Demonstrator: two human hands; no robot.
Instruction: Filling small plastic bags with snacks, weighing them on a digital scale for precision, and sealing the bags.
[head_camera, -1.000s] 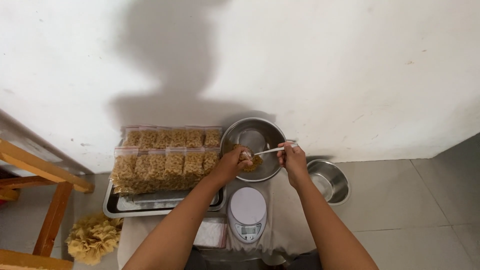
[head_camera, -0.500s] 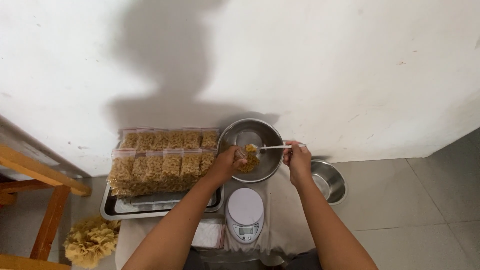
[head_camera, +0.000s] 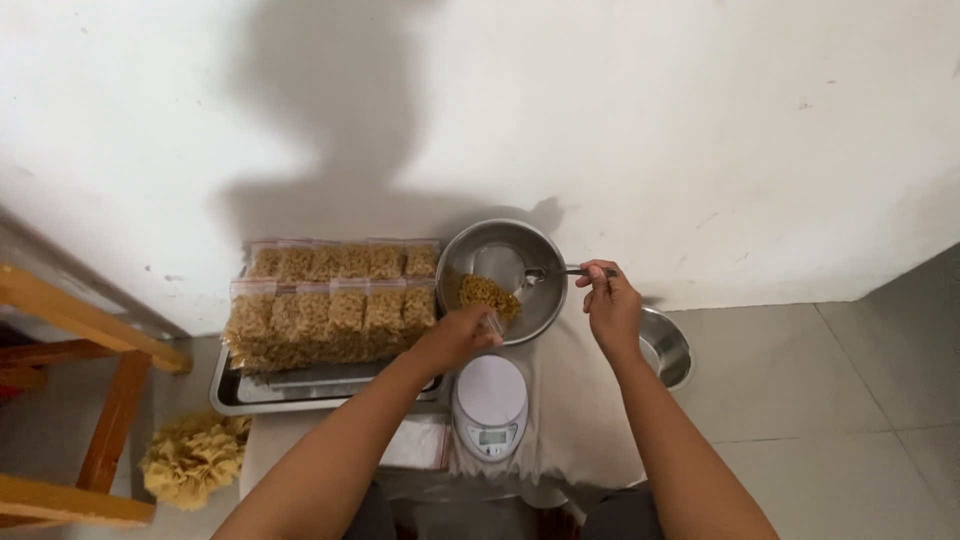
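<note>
White plaster wall (head_camera: 650, 120) fills the upper half of the head view; the person's shadow falls on it above the work area. Grey floor tiles (head_camera: 850, 400) run to the right. A wooden frame (head_camera: 70, 340) is cut off at the left edge, so its full shape cannot be told.

A small cloth-covered table (head_camera: 570, 400) stands against the wall; its near edge is hidden by the person's arms and body. On its left part lies a steel tray (head_camera: 300, 390) carrying two rows of clear bags of dry noodles (head_camera: 330, 300); the bags hide most of the tray floor. A loose yellow noodle clump (head_camera: 195, 455) lies below the tray, beside the table.

At the table's far edge sits a steel bowl (head_camera: 505, 280). A second steel bowl (head_camera: 665, 345) sits to the right, partly hidden behind the right forearm. A white kitchen scale (head_camera: 489, 400) stands near the front; its display is too small to read.

The left hand (head_camera: 455, 338) is closed on a small clear bag (head_camera: 488, 298) of noodles held over the near rim of the bowl; the bag's lower part is hidden by the fingers. The right hand (head_camera: 610, 305) pinches the handle of a metal spoon (head_camera: 545, 272), whose head lies inside the bowl, just beside the bag.
</note>
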